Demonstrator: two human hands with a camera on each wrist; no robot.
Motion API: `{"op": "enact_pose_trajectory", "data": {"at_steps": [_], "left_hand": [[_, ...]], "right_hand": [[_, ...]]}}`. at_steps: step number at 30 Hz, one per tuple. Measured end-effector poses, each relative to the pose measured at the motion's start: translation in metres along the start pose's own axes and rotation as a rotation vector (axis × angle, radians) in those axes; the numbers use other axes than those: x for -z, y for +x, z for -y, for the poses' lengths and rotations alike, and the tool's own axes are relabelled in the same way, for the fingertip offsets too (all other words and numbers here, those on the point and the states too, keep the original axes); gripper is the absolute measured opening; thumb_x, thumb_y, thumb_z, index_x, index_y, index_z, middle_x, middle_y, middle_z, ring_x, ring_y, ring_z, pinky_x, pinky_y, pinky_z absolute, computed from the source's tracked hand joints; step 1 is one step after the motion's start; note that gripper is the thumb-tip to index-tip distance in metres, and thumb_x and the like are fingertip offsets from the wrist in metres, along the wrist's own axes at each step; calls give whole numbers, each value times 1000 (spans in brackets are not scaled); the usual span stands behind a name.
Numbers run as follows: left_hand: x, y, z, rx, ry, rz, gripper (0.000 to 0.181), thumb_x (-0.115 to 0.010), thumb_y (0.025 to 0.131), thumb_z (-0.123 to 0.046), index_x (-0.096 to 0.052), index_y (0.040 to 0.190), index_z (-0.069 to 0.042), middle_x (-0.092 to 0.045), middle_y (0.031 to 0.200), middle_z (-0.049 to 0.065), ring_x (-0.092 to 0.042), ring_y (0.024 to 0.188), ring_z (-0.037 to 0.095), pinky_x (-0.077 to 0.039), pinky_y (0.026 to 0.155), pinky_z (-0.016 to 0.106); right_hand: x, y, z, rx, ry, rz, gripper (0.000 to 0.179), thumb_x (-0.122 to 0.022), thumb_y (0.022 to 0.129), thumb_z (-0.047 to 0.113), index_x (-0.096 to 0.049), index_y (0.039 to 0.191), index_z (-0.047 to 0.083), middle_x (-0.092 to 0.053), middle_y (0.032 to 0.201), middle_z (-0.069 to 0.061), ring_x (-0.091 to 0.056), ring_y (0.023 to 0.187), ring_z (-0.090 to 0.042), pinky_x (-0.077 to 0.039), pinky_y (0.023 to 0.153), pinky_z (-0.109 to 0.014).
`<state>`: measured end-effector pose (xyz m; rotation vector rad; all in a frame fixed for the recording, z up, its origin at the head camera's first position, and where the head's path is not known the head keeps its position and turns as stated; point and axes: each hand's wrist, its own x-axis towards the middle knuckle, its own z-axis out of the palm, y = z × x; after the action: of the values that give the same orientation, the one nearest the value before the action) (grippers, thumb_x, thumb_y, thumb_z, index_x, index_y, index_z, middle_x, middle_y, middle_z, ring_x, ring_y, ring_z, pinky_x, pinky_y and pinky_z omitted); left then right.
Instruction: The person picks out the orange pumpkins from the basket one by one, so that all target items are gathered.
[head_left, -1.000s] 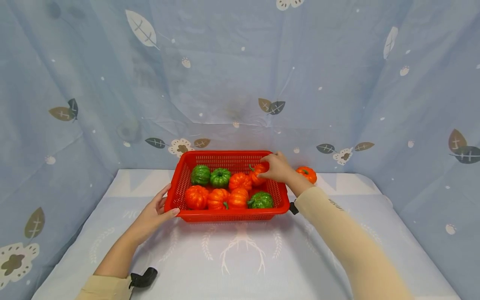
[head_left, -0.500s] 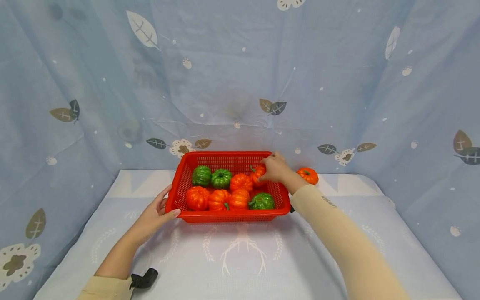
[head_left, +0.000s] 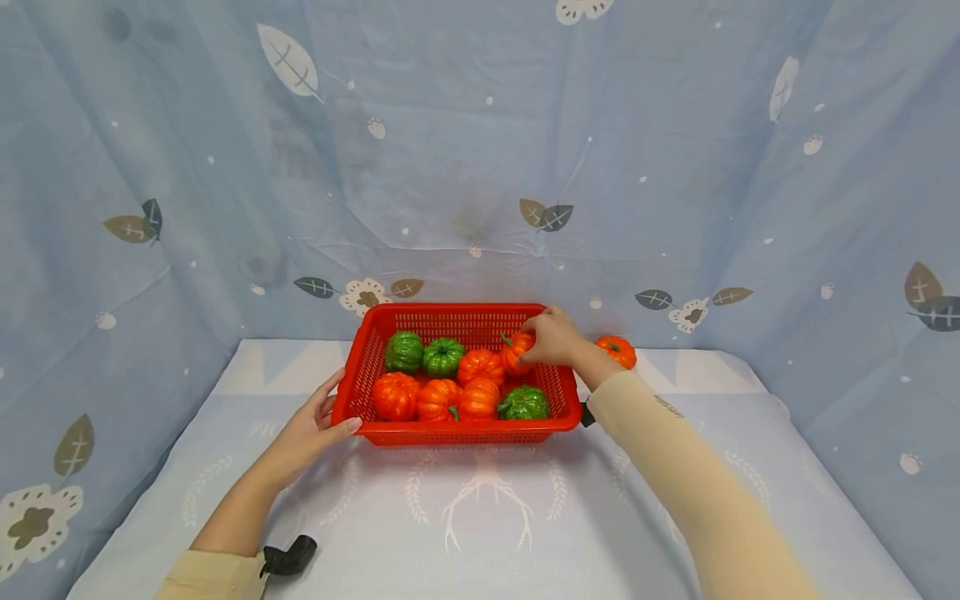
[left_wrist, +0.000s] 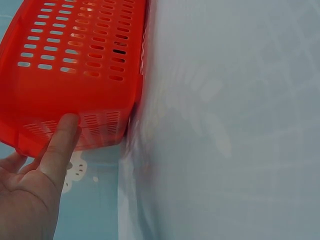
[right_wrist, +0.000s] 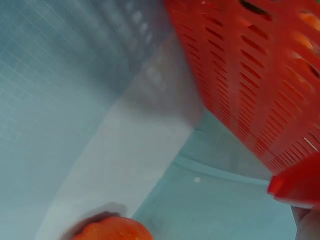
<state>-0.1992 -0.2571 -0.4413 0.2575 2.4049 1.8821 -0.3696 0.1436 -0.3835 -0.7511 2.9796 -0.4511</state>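
Observation:
A red plastic basket (head_left: 457, 430) with slotted walls holds several small orange and green pumpkins. At its left end, my left hand (head_left: 307, 429) holds the corner, the thumb on the front side and the fingers along the left side. The left wrist view shows a straight digit against the basket wall (left_wrist: 75, 95). My right hand (head_left: 557, 337) reaches over the right rim and grips an orange pumpkin (head_left: 516, 354) at the back right inside; its fingers partly cover it. Two green pumpkins (head_left: 444, 358) lie at the back left, and another green pumpkin (head_left: 527, 403) at the front right.
One orange pumpkin (head_left: 618, 352) lies outside on the white table cover (head_left: 405, 533), beyond my right wrist. A blue patterned curtain (head_left: 450, 167) hangs along the back and both sides. The basket's side wall (right_wrist: 240, 75) fills the upper right of the right wrist view.
Hardly anything differs. My right wrist has shifted slightly while the hand stays at the same orange pumpkin; my left hand keeps its place on the basket.

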Motion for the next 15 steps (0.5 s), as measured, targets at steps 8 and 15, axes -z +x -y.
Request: {"op": "enact_pose_trajectory", "data": {"at_steps": [8,15], "left_hand": [[1,1,2,1,1,0,90,-68,94,-11,-9,162,-14,-35,152,30,-42,136,46,-53,94,30],[1,1,2,9,-6,0,90,-68,94,-11,-9,162,-13,-35,153,30,-42,136,47,-52,94,28]], "right_hand": [[17,-15,6,-9,164,-42,63,-85,77,31,-65,130,3,-63,128,-15,-38,120,-37,-45,95,-49],[34,-33,6,-15,298,-103,68,-85,78,29,-60,134,-1,-58,134,-19,-47,126,-38,-44,104,-51]]}}
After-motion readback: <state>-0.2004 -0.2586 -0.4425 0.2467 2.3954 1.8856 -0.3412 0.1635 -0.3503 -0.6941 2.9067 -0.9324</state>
